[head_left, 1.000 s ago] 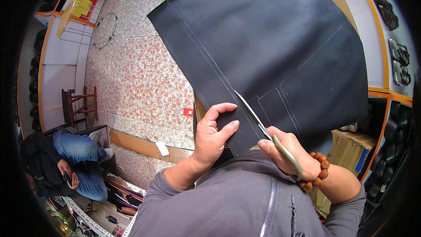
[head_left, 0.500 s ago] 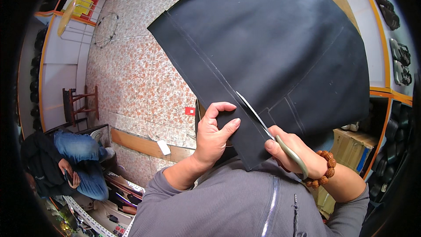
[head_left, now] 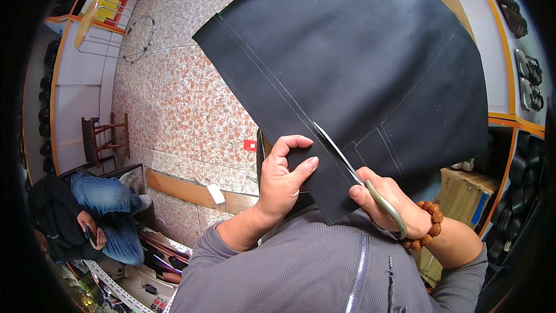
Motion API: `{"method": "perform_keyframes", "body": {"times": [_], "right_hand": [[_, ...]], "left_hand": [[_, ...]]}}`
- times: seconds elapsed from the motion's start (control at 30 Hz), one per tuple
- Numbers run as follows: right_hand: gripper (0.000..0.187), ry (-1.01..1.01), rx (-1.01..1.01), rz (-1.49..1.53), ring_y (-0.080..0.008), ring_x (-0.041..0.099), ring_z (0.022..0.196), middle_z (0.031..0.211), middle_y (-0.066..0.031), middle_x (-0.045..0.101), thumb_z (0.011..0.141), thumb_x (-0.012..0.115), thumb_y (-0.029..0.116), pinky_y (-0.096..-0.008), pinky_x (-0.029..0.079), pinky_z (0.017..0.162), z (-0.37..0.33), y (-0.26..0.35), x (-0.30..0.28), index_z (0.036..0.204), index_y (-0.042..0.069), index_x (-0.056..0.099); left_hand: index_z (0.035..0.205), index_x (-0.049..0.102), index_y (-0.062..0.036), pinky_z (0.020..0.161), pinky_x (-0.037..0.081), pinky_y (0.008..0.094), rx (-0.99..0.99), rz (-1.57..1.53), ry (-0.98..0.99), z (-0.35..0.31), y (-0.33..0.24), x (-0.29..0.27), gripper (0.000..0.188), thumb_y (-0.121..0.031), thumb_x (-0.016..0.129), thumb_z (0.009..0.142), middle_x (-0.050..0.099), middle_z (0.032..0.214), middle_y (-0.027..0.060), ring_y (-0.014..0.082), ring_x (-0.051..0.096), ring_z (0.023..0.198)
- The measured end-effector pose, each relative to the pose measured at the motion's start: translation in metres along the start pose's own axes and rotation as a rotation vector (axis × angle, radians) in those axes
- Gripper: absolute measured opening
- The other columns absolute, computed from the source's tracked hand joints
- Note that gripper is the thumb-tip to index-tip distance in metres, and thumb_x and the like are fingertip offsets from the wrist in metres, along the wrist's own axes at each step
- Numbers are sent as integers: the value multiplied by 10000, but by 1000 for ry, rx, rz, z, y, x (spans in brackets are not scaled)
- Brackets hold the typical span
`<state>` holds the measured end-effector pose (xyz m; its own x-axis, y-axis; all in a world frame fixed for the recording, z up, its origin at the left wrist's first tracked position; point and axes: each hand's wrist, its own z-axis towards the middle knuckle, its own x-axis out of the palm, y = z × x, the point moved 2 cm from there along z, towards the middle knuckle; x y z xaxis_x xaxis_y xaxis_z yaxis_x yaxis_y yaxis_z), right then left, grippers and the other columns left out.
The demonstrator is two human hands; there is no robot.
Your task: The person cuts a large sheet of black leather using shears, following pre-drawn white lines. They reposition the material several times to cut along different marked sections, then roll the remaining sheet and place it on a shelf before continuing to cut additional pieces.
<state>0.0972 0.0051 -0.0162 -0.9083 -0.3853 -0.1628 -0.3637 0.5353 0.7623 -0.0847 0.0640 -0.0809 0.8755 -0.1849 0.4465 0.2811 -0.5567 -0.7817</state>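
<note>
R hand (head_left: 382,197) w/ scissors (head_left: 348,168), blk sheet (head_left: 359,58) (white-lined)

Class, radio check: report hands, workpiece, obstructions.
Left hand touching black sheet near its left edge. Right hand gripping scissors, blade across the sheet. Left fingertips close beside blade.

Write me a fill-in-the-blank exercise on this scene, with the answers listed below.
1. The right hand holds a pair of ____.
2. The large sheet under the left hand is coloured ____.
3. The beaded bracelet is worn on the person's ____ side.

Missing words: scissors; black; right.
</note>
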Motion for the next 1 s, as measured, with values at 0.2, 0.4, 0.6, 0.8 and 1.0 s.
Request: {"method": "perform_keyframes", "body": {"times": [0.2,0.4,0.6,0.8,1.0], "right_hand": [[482,-5,21,-13,-219,548,544,603,-135,541,947,476,461,-315,437,540,-2,2,0,942,-21,465],[457,-29,21,-25,-226,561,540,600,-133,555,939,509,437,-312,445,534,-3,2,1,928,-20,490],[451,-42,58,20,-184,556,537,590,-105,559,927,539,419,-291,451,539,-5,0,2,960,-30,523],[439,-29,78,0,-188,555,533,590,-111,558,924,549,403,-293,455,541,-10,-2,0,970,-33,531],[457,-11,29,-121,-266,588,555,608,-142,564,934,511,422,-332,469,558,-9,6,-1,986,-31,499]], "left_hand": [[1083,527,-34,773,478,197,-5,5,-6,-1,1,0,242,12,621,865,571,958,3,52,561,861],[1087,525,-31,773,479,195,-5,-2,-3,-1,0,0,242,12,617,868,583,949,9,52,567,859],[1089,523,-28,774,479,195,-10,-4,1,-3,1,0,244,10,619,868,585,949,13,54,568,862],[1095,524,-21,797,475,209,28,14,-8,0,-2,0,250,1,624,867,586,952,19,64,566,871],[1080,525,-21,781,471,204,69,48,-33,7,-9,-7,229,2,616,871,576,958,18,57,556,862]]}}
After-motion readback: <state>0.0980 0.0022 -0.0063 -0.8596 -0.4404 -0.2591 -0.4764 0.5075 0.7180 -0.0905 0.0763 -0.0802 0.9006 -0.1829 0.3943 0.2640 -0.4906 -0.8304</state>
